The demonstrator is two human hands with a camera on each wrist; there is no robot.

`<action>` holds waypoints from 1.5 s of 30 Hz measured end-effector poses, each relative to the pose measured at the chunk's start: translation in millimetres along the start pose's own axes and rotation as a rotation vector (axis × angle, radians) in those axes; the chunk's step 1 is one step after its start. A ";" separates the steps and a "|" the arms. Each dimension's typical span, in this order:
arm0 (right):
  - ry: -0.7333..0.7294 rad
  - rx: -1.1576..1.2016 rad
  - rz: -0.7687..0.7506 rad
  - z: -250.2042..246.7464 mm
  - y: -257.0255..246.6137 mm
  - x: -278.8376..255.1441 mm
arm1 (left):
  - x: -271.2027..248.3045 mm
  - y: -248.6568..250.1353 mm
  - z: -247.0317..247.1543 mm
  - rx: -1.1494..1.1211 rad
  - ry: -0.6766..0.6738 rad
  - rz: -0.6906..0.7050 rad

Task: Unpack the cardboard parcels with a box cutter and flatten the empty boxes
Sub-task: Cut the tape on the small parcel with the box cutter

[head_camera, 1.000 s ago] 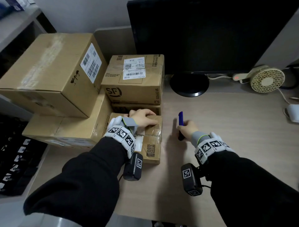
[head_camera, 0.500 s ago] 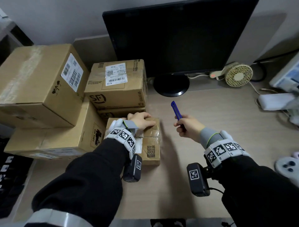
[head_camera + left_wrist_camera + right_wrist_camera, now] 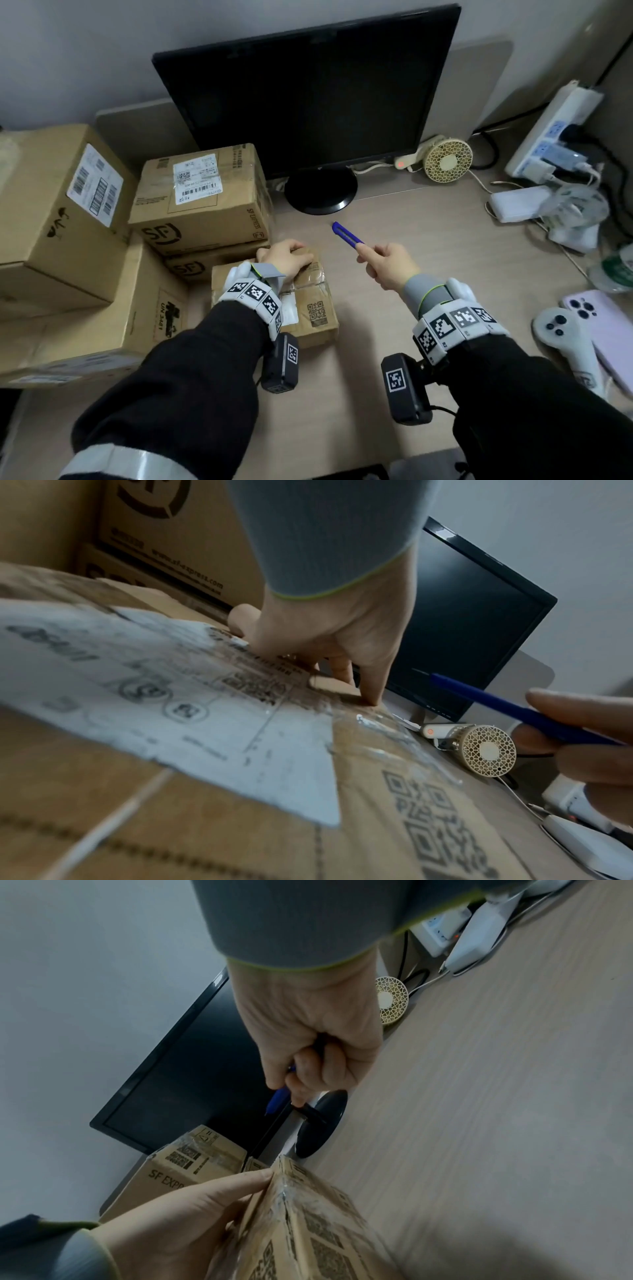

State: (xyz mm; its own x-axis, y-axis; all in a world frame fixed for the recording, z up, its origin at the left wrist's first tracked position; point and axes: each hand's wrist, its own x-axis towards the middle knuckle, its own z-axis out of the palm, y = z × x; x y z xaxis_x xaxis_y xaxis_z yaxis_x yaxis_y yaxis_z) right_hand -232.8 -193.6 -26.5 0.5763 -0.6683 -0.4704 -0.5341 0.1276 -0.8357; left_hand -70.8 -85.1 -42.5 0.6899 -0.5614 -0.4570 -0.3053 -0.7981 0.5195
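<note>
A small taped cardboard parcel [image 3: 315, 308] with a QR code lies on the desk in front of me. My left hand [image 3: 284, 255] lies on its far end, fingers bent down over the far edge [image 3: 342, 669], holding it in place. My right hand [image 3: 383, 263] hovers above the desk just right of the parcel. It grips a blue box cutter [image 3: 346, 234], whose tip points up and left toward the monitor. The same cutter [image 3: 496, 710] shows in the left wrist view and, as the cutter [image 3: 279, 1096], sticks out of my fist in the right wrist view. No blade is visible.
Bigger sealed boxes [image 3: 61, 212] and an SF parcel [image 3: 202, 198] are stacked left of the small one. A monitor [image 3: 308, 92] stands at the back, with a small fan [image 3: 447, 159] and a power strip [image 3: 555, 126] to its right. A phone [image 3: 603, 325] and a white controller [image 3: 565, 339] lie at the right edge.
My right hand has lifted the cutter off the desk and tilted it up and left. The left hand stays on the small parcel. My head has turned to the right.
</note>
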 end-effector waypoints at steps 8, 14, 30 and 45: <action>0.004 0.061 0.048 -17.6 -5.5 5.0 | 4.5 20.1 18.6 0.002 -0.039 0.040; -0.046 0.108 0.169 -35.2 -1.9 6.6 | 18.4 30.1 27.2 0.021 -0.041 0.068; -0.254 -0.058 0.272 -27.2 10.0 16.8 | 51.6 28.1 48.1 0.011 -0.083 0.100; -0.320 -0.137 0.319 -26.2 6.7 16.4 | 55.9 19.9 49.1 0.059 -0.047 0.143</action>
State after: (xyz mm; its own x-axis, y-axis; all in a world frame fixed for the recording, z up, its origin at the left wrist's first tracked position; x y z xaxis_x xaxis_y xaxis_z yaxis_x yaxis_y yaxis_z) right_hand -243.2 -222.9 -32.4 0.5206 -0.3496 -0.7790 -0.7795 0.1777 -0.6007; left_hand -70.5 -143.1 -93.2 0.6055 -0.6789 -0.4152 -0.4374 -0.7198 0.5391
